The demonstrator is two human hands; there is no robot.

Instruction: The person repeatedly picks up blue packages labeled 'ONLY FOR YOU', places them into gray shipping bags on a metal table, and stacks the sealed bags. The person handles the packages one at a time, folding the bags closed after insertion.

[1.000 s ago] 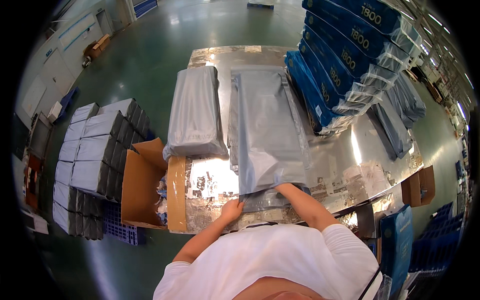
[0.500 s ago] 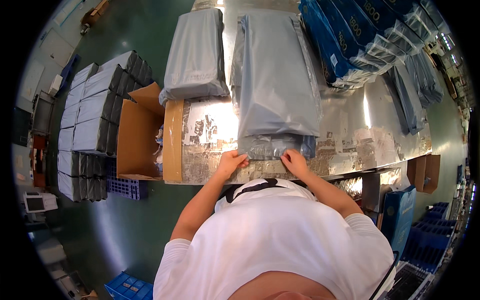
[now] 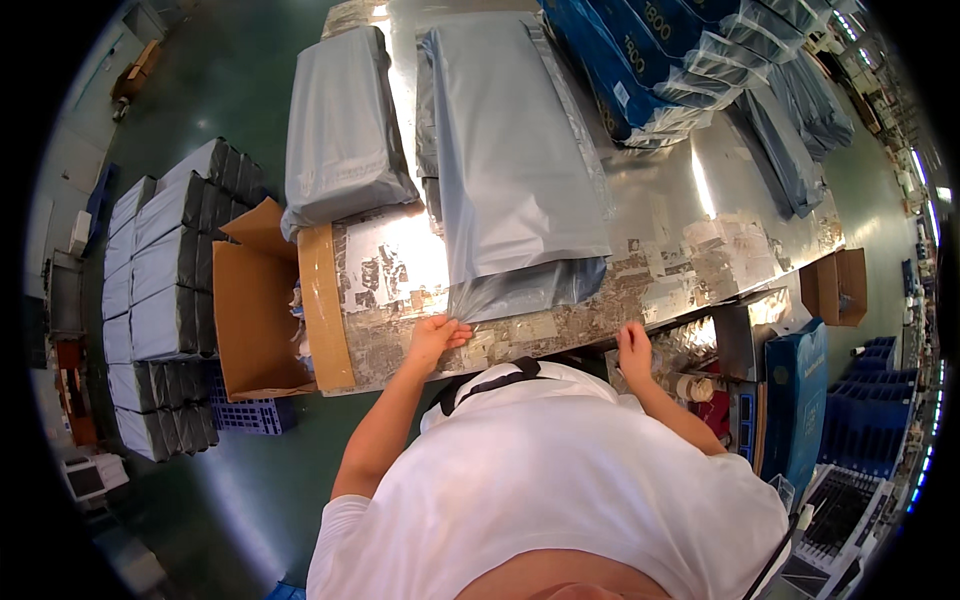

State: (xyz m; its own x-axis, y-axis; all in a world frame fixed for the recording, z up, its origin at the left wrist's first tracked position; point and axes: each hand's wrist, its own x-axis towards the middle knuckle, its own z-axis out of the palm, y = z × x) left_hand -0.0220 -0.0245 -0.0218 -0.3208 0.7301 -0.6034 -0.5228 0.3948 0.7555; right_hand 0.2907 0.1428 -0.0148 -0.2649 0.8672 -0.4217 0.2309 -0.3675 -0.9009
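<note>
My left hand (image 3: 436, 338) pinches the grey bag's (image 3: 510, 150) clear flap (image 3: 520, 290); my right hand (image 3: 634, 348) rests loosely open, empty, on the table edge (image 3: 700, 290). One-sided pull may skew or tear the flap.

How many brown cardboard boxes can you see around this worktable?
2. One open cardboard box stands on the floor at the left end of the metal table; a smaller cardboard box sits beyond the table's right end. Others may be hidden under the table.

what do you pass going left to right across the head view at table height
stacked grey parcels → open cardboard box → left hand → grey plastic bag → right hand → blue carton
</note>
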